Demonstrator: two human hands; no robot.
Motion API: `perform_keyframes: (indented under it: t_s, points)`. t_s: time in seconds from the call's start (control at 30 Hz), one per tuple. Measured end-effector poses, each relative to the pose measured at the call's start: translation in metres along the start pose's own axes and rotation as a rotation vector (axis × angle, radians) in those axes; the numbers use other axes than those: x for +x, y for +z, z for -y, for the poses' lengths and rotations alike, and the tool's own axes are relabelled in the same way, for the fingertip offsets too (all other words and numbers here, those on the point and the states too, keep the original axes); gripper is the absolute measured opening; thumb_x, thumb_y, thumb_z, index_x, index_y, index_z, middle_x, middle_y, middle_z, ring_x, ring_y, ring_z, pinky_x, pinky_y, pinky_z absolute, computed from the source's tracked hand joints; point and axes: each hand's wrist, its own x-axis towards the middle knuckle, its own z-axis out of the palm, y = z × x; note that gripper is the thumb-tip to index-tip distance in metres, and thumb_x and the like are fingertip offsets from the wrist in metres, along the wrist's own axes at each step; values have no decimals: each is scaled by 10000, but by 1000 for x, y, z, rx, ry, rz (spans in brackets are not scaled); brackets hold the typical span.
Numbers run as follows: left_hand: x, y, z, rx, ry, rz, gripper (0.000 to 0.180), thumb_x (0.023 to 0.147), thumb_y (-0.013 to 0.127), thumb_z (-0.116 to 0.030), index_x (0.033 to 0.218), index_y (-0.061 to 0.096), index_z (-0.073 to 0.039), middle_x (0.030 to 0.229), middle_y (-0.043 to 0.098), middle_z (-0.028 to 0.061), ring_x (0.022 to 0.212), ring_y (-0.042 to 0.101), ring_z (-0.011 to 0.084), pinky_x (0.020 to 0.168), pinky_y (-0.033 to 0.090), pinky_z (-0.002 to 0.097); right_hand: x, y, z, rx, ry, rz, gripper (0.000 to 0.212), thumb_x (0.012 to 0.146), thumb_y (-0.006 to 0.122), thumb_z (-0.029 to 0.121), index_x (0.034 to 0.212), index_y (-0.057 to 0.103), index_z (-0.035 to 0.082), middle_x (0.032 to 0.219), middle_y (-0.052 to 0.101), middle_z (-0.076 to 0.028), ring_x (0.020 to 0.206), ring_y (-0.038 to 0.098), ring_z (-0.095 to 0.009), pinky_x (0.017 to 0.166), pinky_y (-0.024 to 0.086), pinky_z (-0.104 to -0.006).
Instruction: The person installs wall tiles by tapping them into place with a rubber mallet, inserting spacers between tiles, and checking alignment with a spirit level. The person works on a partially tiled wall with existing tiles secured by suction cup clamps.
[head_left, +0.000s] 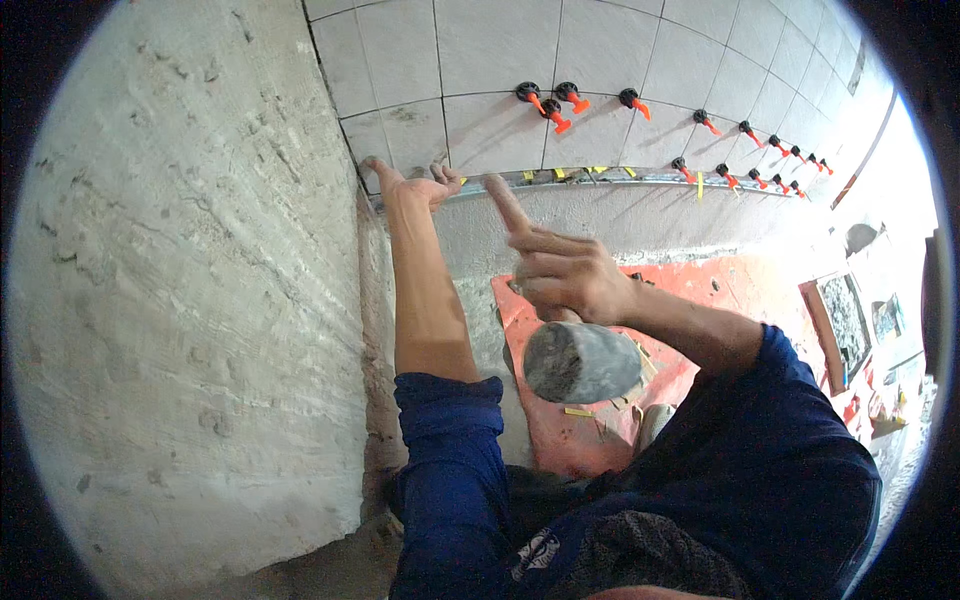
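Observation:
My left hand reaches up to the lowest tile row in the wall's left corner. Its fingers are spread, with fingertips on or close to the bottom edge of a narrow light-grey tile. My right hand is closed round the handle of a mallet, just right of my left forearm. The mallet's thick grey head hangs below the fist, its dark, worn face turned left. A dusty, tan length, apparently the handle's end, sticks up from the fist toward the tiles' lower edge.
Black tile levellers with orange handles stud the joints. Yellow wedges line the tiles' lower edge. A bare rough wall rises close on the left. Below lies a red sheet with scattered wedges; a framed tray stands right.

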Motion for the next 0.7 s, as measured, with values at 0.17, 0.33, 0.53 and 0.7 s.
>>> perform_keyframes:
  t_s: [0.17, 0.33, 0.53, 0.7]
  points:
    - [8, -2, -3, 68, -13, 64, 1041, 639, 677, -747, 1384, 270, -145, 1195, 330, 99, 934, 399, 254, 751, 364, 450, -106, 19, 9, -14, 614, 443, 175, 776, 595, 264, 838, 631, 104, 811, 616, -96, 901, 633, -306, 697, 494, -444]
    - [13, -6, -4, 118, 14, 110, 1027, 658, 649, -761, 1385, 260, -149, 1143, 347, 98, 926, 383, 240, 751, 344, 424, -205, 104, 8, 41, 1206, 567, 174, 802, 581, 198, 931, 650, 104, 887, 661, -155, 862, 634, -370, 698, 479, -477]
    - [10, -4, -7, 132, -21, 121, 1116, 630, 647, -794, 1442, 236, -149, 1123, 377, 100, 910, 370, 227, 746, 320, 412, -295, 166, 31, 114, 1394, 465, 113, 771, 562, 84, 819, 658, 48, 823, 653, -201, 801, 633, -385, 668, 473, -481]
    - [10, -3, -9, 116, -42, 75, 1133, 584, 670, -803, 1432, 264, -170, 1166, 362, 70, 927, 355, 224, 753, 319, 392, -285, 158, 14, 156, 1189, 809, 277, 717, 722, 291, 875, 693, 65, 908, 669, -153, 868, 638, -332, 693, 480, -458]
